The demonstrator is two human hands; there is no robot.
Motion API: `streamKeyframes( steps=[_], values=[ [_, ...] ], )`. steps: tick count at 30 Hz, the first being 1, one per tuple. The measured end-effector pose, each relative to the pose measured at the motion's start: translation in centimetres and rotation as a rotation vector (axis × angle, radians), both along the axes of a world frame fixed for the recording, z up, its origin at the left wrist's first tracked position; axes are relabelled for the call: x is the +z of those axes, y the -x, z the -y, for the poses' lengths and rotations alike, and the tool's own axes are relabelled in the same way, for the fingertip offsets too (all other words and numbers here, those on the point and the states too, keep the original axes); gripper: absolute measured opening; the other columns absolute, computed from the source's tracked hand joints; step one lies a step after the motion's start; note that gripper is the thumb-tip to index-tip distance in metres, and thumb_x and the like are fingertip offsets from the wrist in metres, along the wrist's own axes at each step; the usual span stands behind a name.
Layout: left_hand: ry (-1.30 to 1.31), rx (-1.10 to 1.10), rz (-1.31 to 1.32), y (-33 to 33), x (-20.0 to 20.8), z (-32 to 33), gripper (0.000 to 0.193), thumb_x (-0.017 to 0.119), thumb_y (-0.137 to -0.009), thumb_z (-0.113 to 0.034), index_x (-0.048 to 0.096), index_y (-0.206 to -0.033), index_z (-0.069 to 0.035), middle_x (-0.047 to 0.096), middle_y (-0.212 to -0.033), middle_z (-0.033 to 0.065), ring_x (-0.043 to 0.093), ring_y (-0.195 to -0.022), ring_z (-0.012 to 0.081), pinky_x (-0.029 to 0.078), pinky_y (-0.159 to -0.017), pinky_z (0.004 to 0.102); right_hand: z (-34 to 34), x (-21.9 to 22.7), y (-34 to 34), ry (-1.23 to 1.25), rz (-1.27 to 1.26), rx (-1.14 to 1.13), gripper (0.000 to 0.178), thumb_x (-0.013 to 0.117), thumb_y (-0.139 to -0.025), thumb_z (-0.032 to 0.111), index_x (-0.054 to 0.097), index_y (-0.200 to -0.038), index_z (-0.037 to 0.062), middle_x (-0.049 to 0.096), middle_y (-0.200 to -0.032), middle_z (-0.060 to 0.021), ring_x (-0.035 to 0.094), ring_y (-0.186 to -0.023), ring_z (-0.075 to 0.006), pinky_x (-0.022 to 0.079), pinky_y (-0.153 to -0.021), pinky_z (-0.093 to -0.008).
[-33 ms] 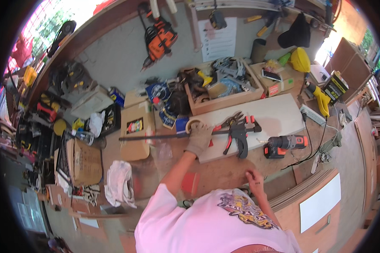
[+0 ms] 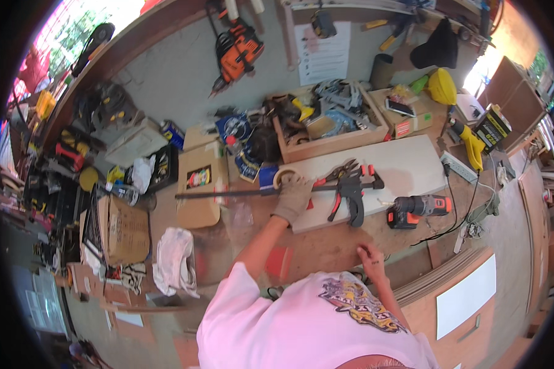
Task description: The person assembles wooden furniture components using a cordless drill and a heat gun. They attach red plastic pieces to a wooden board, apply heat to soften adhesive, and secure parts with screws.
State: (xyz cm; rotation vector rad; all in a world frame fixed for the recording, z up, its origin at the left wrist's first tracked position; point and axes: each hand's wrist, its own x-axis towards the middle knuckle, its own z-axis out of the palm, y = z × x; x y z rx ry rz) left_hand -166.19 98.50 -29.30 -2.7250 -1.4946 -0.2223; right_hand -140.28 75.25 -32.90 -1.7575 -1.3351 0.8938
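My left hand [image 2: 294, 198], in a grey-beige work glove, lies across the dark bar of a long bar clamp [image 2: 228, 194], its fingers curled over it. A roll of tan tape [image 2: 284, 176] sits against the fingertips and is partly covered by them. To the right of the glove are the clamp's black trigger grip [image 2: 351, 200] and red-handled snips [image 2: 341, 172]. My right hand [image 2: 372, 258] is bare and empty, by the near edge of the bench, its fingers loosely bent and apart. The underside of the left hand's grip is hidden.
A pale board [image 2: 406, 163] lies beneath the clamp. A cordless drill [image 2: 417, 211] lies right of it. Behind stands a wooden tray [image 2: 332, 146] of tools. An open cardboard box [image 2: 197, 206] and a white cloth [image 2: 175, 261] are at left; a power strip [image 2: 458, 167] with black cables is at right.
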Motion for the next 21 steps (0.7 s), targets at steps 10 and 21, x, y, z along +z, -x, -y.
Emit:
streamKeyframes(
  steps=[10,21],
  values=[
    [-0.027,0.141,0.143,0.4,-0.3,-3.6,0.026,0.065,-0.089,-0.034,0.067,-0.106,-0.015,0.064,-0.103,0.0071,0.055,-0.110,0.0276,0.039,-0.095,0.0467,-0.9,0.6,0.1,0.083,-0.030,0.071,0.023,0.067,-0.093,0.013,0.070,-0.112,0.0006,0.073,-0.093,-0.0111,0.067,-0.084,-0.0157,0.053,-0.077,-0.0306],
    [-0.318,0.291,0.251,0.9,1.4,-9.2,0.034,0.068,-0.086,-0.036,0.068,-0.115,-0.017,0.063,-0.113,0.0059,0.051,-0.118,0.0268,0.036,-0.100,0.0471,-1.6,-1.3,-0.7,0.156,-0.179,-0.011,0.022,0.065,-0.094,0.012,0.070,-0.111,-0.0012,0.073,-0.094,-0.0064,0.065,-0.086,-0.0115,0.052,-0.077,-0.0266]
  ],
)
